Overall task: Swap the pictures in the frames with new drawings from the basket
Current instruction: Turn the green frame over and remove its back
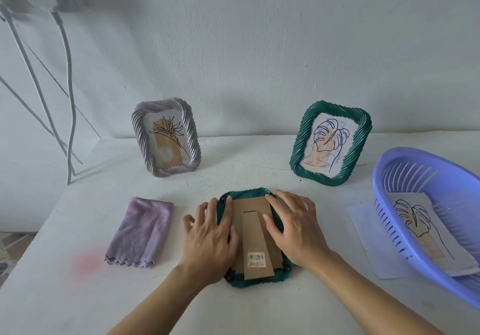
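Nearest the viewer, two bare forearms reach forward over a white desk [78, 295]. Both hands lie on a dark green frame [233, 281] set face down at the desk's near middle. Its brown cardboard backing [249, 205] faces up, with the fold-out stand [255, 236] lying flat and a barcode sticker [256, 259] near its lower end.

The left hand [207, 233] rests along the backing's left edge and the right hand [293, 225] along its right side. Fingers are spread and laid on the card, pressing rather than gripping; neither hand holds anything.

A folded lilac cloth [141, 232] lies just left of this frame. On the right sits a purple slotted basket [405, 176] with one leaf line drawing [420, 228] inside. A pale sheet [363, 231] lies partly under the basket; what it is cannot be told.

Farther back, two frames stand upright near the wall. The grey frame [137, 132] on the left shows a neat flower print. The second green frame [363, 137] on the right shows a leaf drawing with blue scribbles on rough-edged paper.

Judging by this, the right frame may already hold a new drawing, and the grey one looks untouched. The face-down frame is the one in hand, though whether its backing is coming off or going back on cannot be told. With a drawing left in the basket, at least one swap seems to remain.
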Motion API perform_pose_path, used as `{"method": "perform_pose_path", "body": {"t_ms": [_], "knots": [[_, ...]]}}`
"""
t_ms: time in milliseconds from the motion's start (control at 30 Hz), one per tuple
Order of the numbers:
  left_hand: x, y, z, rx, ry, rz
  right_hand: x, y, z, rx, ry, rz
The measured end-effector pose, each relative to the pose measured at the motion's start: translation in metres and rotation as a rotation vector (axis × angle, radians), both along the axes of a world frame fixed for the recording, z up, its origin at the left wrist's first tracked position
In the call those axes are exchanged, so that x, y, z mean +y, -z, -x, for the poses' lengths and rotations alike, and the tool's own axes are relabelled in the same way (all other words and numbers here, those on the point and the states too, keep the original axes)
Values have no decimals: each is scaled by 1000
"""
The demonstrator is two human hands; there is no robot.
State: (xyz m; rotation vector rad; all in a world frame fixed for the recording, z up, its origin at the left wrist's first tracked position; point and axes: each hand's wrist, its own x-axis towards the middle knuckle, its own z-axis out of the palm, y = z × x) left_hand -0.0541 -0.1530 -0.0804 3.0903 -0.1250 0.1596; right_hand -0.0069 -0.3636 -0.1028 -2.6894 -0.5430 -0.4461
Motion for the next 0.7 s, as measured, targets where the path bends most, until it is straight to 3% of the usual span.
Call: {"method": "perform_pose_path", "body": {"t_ms": [433,600,700], "knots": [[6,7,-2,-3,-11,109,1,-3,0,57,15,63],[12,8,0,17,-30,197,-3,-3,1,104,8,-101],[19,6,11,52,-45,431,-10,-5,10,165,19,-297]]}}
